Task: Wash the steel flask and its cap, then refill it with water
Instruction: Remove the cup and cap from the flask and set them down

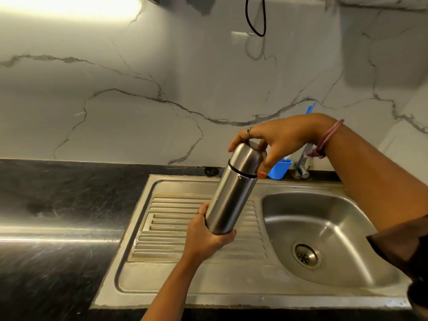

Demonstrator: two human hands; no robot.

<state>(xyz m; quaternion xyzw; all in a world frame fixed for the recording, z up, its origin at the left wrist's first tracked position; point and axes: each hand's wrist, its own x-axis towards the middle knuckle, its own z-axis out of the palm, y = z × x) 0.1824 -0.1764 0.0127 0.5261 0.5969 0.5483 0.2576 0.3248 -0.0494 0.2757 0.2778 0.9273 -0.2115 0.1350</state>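
Note:
A steel flask (231,200) is held tilted above the ribbed draining board, its top leaning right. My left hand (208,237) grips the flask's base from below. The steel cap (246,159) sits on the flask's top, above a black ring. My right hand (273,140) comes in from the right and grips the cap from above, thumb at its lower edge. Behind my right forearm, the tap (303,163) is partly hidden.
The steel sink basin (324,218) with its drain (306,255) lies to the right of the draining board (176,230). A blue plastic cup (280,170) stands at the sink's back edge. Dark stone counter (58,205) stretches left. A black cable (257,17) hangs on the marble wall.

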